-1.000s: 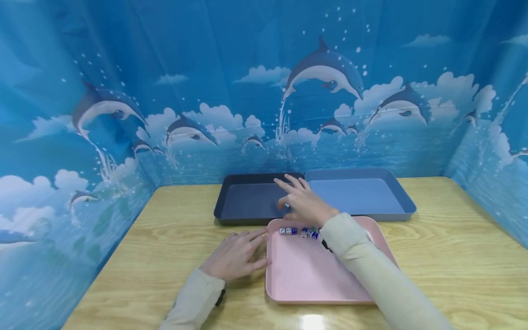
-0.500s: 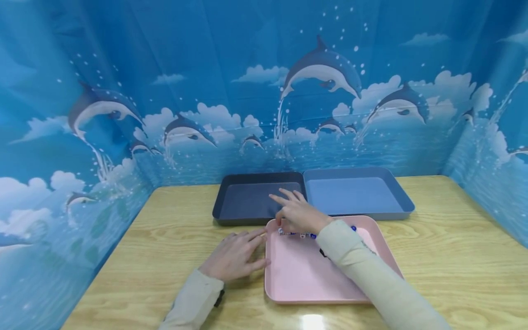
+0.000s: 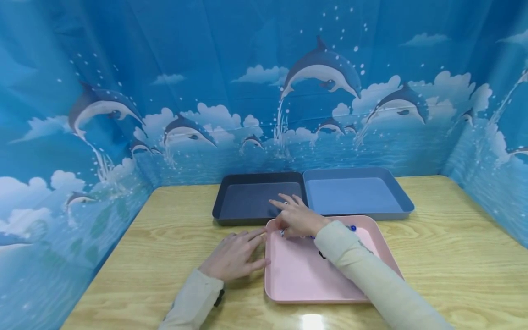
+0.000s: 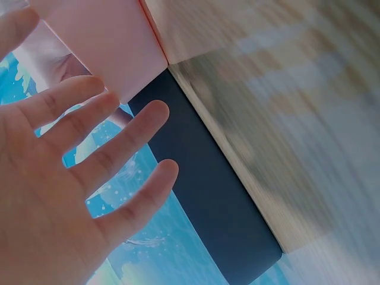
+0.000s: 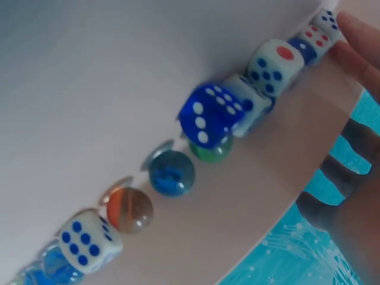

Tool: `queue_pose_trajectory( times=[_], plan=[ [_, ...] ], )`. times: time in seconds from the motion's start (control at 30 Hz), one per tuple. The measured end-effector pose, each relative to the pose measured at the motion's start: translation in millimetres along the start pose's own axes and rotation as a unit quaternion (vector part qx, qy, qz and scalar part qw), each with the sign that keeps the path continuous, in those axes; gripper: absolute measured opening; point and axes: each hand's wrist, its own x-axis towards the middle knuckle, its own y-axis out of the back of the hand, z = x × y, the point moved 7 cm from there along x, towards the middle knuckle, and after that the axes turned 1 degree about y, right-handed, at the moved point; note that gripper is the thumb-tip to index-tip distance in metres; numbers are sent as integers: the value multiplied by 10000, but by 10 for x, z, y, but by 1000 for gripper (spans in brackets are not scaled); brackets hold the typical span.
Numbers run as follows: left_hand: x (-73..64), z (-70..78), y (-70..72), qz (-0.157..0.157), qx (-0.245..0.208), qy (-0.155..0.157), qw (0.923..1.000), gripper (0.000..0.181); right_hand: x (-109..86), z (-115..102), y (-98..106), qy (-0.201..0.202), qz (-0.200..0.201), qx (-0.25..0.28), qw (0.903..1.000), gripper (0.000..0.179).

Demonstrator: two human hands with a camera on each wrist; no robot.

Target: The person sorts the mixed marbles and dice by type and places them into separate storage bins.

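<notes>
My right hand (image 3: 299,219) reaches into the far left corner of the pink tray (image 3: 297,279). Its thumb and index finger pinch a white die (image 5: 326,21) at the end of a row, while the other fingers spread out. Along the same wall in the right wrist view lie a red-dotted white die (image 5: 316,37), a dark blue die (image 5: 211,117), an orange-streaked marble (image 5: 129,209) and several more dice and marbles. My left hand (image 3: 235,256) has its fingers extended, with fingertips at the pink tray's left rim; its spread fingers (image 4: 127,142) hold nothing.
Behind the pink tray stand a black tray (image 3: 247,201) and a blue-grey tray (image 3: 350,195), side by side. A small whitish object (image 3: 285,202) shows in the black tray beside the right fingers. A dolphin-print curtain (image 3: 247,91) encloses the wooden table (image 3: 173,229).
My right hand has come back from above the black tray and lowered its fingers to the dice in the pink tray's corner. The left hand stays at the rim.
</notes>
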Motion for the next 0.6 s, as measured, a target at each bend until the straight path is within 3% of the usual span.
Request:
queue_pose_trajectory(
  times=[0.23,0.6],
  plan=[
    [-2,6,3,37,-40,-26,10000,62,37,-14,-44,15,-42,-192,9998,5],
    [3,10,-1,-27,-20,35,10000,63,18,-27,142,199,287,-13,9994,14]
  ],
)
